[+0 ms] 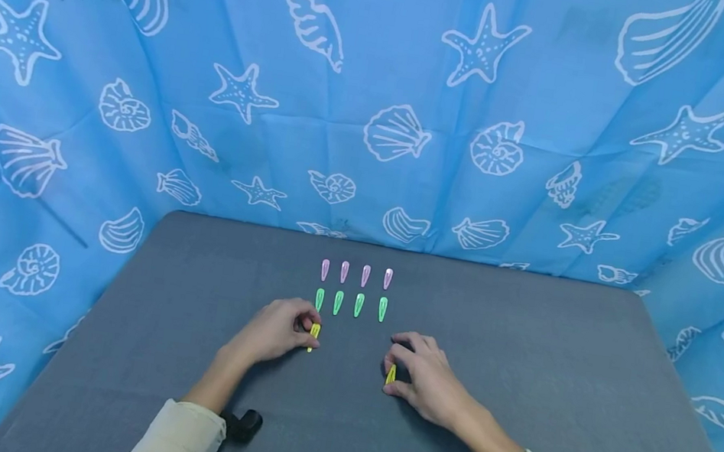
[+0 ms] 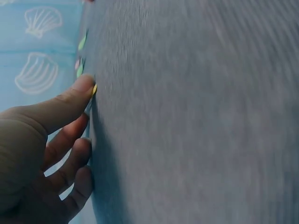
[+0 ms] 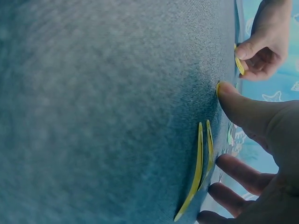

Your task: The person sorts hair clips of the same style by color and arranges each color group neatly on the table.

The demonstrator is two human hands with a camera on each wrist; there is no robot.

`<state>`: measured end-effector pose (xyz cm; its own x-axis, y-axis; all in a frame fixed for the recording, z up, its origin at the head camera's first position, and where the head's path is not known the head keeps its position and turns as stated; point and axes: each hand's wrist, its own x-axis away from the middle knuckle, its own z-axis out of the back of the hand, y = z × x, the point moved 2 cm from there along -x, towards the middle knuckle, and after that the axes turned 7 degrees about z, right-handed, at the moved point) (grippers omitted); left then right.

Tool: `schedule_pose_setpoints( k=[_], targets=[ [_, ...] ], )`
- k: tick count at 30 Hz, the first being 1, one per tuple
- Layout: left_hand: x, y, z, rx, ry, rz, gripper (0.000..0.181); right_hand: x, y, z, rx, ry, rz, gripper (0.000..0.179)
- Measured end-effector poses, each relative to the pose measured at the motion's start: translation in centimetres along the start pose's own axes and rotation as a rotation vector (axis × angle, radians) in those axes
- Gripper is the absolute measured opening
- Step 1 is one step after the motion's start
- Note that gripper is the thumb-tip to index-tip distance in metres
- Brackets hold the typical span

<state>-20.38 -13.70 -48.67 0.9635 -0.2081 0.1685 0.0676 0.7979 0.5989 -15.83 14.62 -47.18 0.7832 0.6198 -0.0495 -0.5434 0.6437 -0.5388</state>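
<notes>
My left hand (image 1: 278, 331) pinches a yellow snap hair clip (image 1: 315, 331) between thumb and fingers, just below the leftmost green hair clip (image 1: 320, 300). To the right, my right hand (image 1: 429, 381) is low over the table, with another yellow hair clip (image 1: 391, 374) pinched at its thumb tip. Two more yellow hair clips (image 3: 192, 186) lie close together on the cloth beneath the right hand in the right wrist view; the hand hides them from the head view. In the left wrist view only a sliver of the yellow clip (image 2: 95, 89) shows past the thumb.
A row of several green hair clips (image 1: 359, 305) lies ahead of the hands, with a row of several lilac hair clips (image 1: 365, 276) behind it. Dark grey cloth covers the table (image 1: 527, 334). A blue curtain (image 1: 371, 65) with shell and starfish prints hangs behind and at both sides.
</notes>
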Motion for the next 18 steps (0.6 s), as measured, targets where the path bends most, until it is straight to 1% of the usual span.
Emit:
schedule_pose_setpoints(
  k=[3, 6, 9, 12, 16, 18],
  targets=[
    [0.0, -0.5, 0.3, 0.011, 0.006, 0.020, 0.025, 0.1, 0.0, 0.1, 0.005, 0.003, 0.011, 0.022],
    [0.0, -1.0, 0.4, 0.041, -0.008, 0.022, 0.026, 0.2, -0.1, 0.2, 0.021, 0.016, 0.026, 0.025],
    [-0.1, -1.5, 0.6, 0.077, -0.038, 0.018, 0.032, 0.2, -0.2, 0.3, 0.050, 0.026, 0.044, 0.026],
    [-0.1, -1.9, 0.8, 0.112, -0.076, 0.022, 0.041, 0.3, -0.5, 0.5, 0.083, 0.023, 0.050, 0.026],
    [-0.2, -2.3, 1.1, 0.131, -0.119, 0.034, 0.049, 0.4, -1.0, 0.7, 0.149, 0.006, 0.063, 0.025],
    [-0.3, -2.5, 1.0, 0.132, -0.129, 0.036, 0.050, 0.5, -1.3, 0.7, 0.193, 0.001, 0.089, 0.022]
  ],
)
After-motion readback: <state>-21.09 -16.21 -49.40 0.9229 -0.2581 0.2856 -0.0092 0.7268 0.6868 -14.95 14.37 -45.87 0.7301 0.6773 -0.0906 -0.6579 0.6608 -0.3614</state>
